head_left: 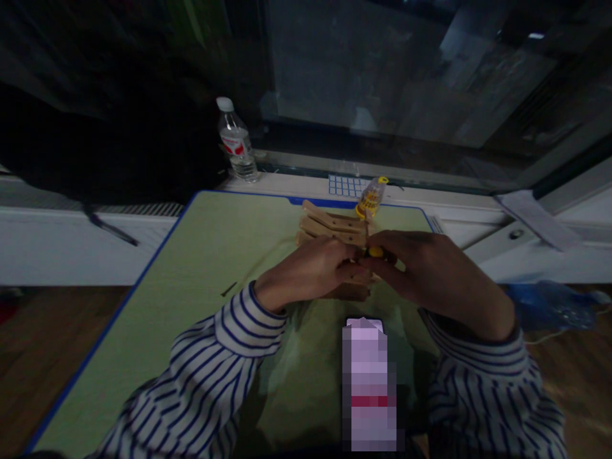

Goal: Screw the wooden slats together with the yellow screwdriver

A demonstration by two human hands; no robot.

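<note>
A light wooden piece of several angled slats with small dark holes (329, 222) lies on the table, partly covered by my hands. My left hand (318, 268) rests over it with thumb and fingers pinched together; what they hold is hidden. Close against those fingertips, my right hand (421, 261) is closed round a yellow-and-black handle that looks like a screwdriver (376, 252); its shaft is out of sight. To the left, a thin dark screw (228, 289) lies loose on the green tabletop (201, 248).
A phone (369, 376), its screen lit, lies in front of me. Behind the wood stands a small bottle with a yellow cap (371, 199). A water bottle (238, 143) is on the windowsill (296, 180). Papers (540, 220) are at the right, above a blue plastic bag (549, 306).
</note>
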